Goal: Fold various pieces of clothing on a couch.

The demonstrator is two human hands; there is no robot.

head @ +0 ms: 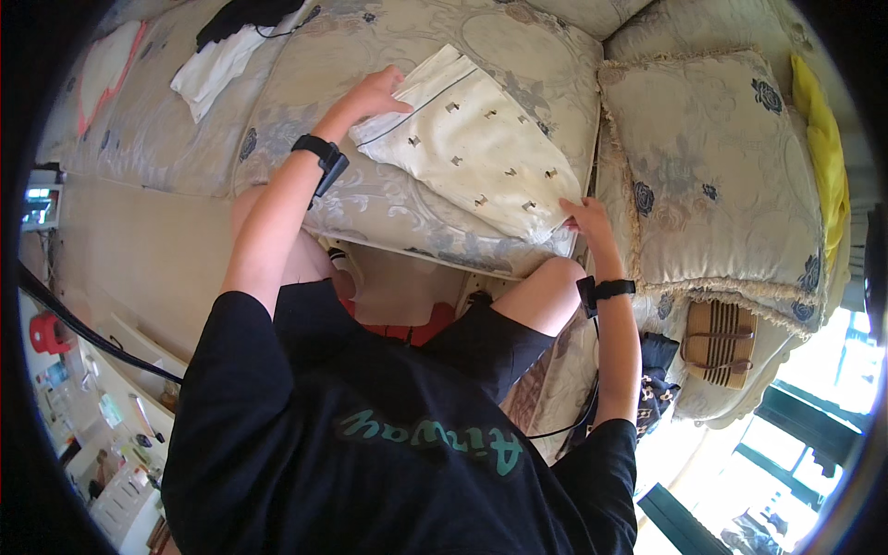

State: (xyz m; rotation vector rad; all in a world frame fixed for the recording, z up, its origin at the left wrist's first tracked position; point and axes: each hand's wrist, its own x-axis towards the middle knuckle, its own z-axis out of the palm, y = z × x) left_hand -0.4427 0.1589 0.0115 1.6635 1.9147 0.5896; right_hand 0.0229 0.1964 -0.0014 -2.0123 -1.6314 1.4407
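A cream cloth [485, 139] with small brown printed figures lies folded on the patterned sofa seat [444, 208] before me. Dark piping runs along the wide band at its left edge. My left hand [378, 94] rests against that band, thumb and fingers spread apart over it. At the cloth's lower right corner, my right hand [588, 216] pinches the fabric between thumb and fingers. The undersides of both hands are hidden. Each wrist wears a black strap with a small device.
White and black garments [218, 69] lie on the sofa to the upper left, near a white cloth with pink trim [104, 73]. A fringed cushion [721, 180], yellow fabric [822, 152] and a striped woven bag [719, 343] are at right. A black cable [90, 333] crosses at left.
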